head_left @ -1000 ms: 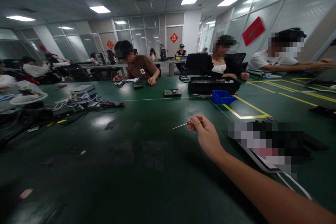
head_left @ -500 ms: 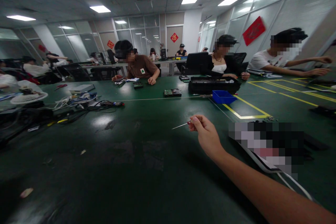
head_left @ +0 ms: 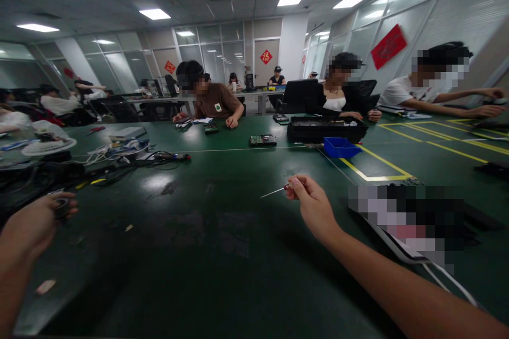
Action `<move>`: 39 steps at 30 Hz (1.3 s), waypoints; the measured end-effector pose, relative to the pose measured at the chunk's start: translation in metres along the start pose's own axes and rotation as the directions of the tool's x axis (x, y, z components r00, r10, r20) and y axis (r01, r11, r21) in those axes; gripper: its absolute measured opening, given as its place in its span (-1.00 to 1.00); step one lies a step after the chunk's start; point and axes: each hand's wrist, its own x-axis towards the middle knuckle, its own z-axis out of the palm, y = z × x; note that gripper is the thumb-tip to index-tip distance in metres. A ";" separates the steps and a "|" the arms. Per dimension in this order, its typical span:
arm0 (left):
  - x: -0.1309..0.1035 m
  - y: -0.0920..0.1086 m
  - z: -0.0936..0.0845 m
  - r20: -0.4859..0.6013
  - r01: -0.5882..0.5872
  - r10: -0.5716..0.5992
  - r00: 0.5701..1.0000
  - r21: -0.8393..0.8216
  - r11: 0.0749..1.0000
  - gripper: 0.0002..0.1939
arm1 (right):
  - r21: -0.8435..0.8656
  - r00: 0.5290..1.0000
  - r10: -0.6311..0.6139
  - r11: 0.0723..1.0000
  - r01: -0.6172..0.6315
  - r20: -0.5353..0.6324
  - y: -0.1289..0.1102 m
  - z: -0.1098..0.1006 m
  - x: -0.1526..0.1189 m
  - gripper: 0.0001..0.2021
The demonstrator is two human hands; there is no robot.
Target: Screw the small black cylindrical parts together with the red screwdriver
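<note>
My right hand (head_left: pixel 312 204) is closed around the handle of a thin screwdriver (head_left: pixel 272 192). Its slim metal shaft points left above the green table, and a bit of red handle shows at the fingers. At the left edge, my left hand (head_left: pixel 35 225) has its fingers curled round a small dark, rounded object (head_left: pixel 62 208); what kind it is I cannot make out. Tangled black cables (head_left: pixel 131 172) lie on the table beyond that hand. A circuit board with a metal body, like a hard drive (head_left: pixel 263 140), lies farther off, past both hands.
Across the table stand a blue bin (head_left: pixel 341 147) and a long black tray (head_left: pixel 328 130). A white basket (head_left: pixel 50 147) is at the far left. A blurred-out flat object with a white cable (head_left: pixel 449 280) lies right of my forearm. Several people sit around the table.
My left hand has come into view from the left, holding the dark rounded object. My right hand and the screwdriver have stayed almost still; the view has shifted slightly.
</note>
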 end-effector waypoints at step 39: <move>-0.166 0.087 0.248 0.646 -0.495 0.644 0.410 -0.435 0.752 -0.67 | -0.050 0.996 -0.089 0.995 0.090 0.018 -0.010 -0.001 -0.010 -0.69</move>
